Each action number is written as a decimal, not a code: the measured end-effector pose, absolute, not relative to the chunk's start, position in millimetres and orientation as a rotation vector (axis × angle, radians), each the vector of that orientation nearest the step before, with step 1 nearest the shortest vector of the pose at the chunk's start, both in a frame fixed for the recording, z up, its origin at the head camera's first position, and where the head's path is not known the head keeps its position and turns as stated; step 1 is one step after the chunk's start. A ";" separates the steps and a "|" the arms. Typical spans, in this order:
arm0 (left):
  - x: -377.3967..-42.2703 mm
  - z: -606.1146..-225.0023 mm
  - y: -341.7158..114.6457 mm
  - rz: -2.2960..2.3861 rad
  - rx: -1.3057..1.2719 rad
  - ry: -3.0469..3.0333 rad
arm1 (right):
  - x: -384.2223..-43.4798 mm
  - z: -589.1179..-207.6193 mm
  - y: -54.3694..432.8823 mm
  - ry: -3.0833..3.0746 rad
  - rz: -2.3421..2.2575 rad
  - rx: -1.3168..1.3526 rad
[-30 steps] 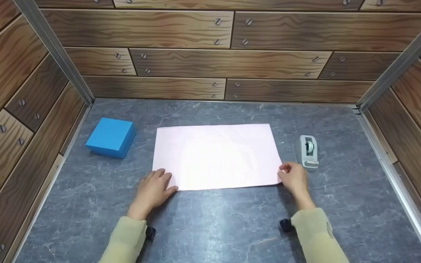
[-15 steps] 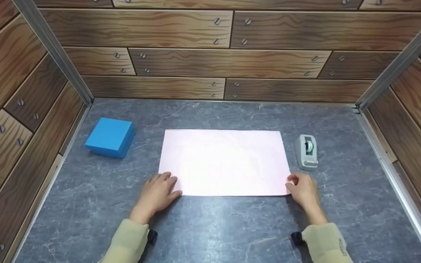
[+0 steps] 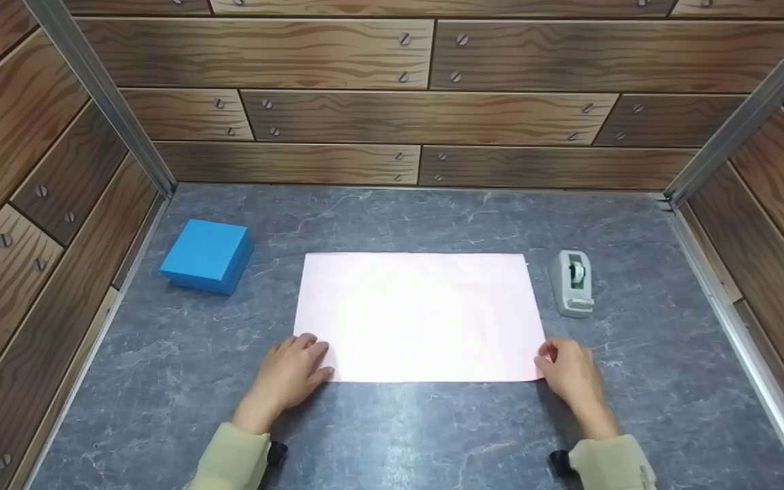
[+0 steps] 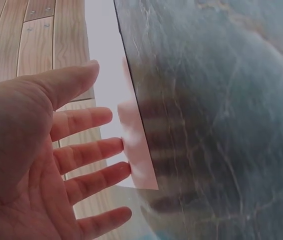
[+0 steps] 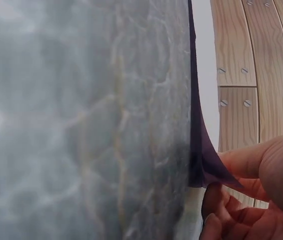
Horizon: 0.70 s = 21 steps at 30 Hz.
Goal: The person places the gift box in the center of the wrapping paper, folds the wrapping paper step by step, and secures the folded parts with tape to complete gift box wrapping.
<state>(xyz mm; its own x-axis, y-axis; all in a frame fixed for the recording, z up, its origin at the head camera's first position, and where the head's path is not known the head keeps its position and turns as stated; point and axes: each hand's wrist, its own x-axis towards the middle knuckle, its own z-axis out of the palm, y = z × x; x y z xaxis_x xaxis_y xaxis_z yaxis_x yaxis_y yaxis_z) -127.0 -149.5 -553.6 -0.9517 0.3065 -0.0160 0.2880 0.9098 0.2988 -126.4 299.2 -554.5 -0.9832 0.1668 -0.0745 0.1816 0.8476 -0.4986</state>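
Note:
A pale pink sheet of paper (image 3: 419, 313) lies on the grey marbled table. Its near left corner is under my left hand (image 3: 290, 371), whose spread, straight fingers rest on it; the left wrist view shows these fingers (image 4: 94, 149) extended over the paper's edge. At the near right corner, my right hand (image 3: 572, 371) pinches the paper between thumb and fingers. In the right wrist view that corner (image 5: 214, 167) is lifted a little and bends up from the table, its underside dark purple.
A blue box (image 3: 207, 255) stands at the back left. To the right of the paper is a grey tape dispenser (image 3: 572, 282) with a roll in it. Wood-patterned walls (image 3: 419, 119) enclose the table (image 3: 392, 435) at the back and both sides.
The paper has slid toward me and somewhat to the right, with both hands moving along with it. The blue box and tape dispenser have stayed in place.

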 end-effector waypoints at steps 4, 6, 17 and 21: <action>-125.5 -552.4 -150.7 0.491 0.457 2.993 | -121.9 -555.2 298.7 2.998 -0.776 0.278; -124.8 -551.6 -151.7 0.514 0.458 2.987 | -120.1 -555.0 298.6 3.005 -0.758 0.275; -129.1 -547.5 -173.6 0.738 0.397 2.969 | -121.4 -551.0 293.8 3.048 -0.803 0.274; -140.7 -539.8 -198.4 0.769 0.285 3.073 | -128.9 -547.6 282.3 3.105 -0.925 0.191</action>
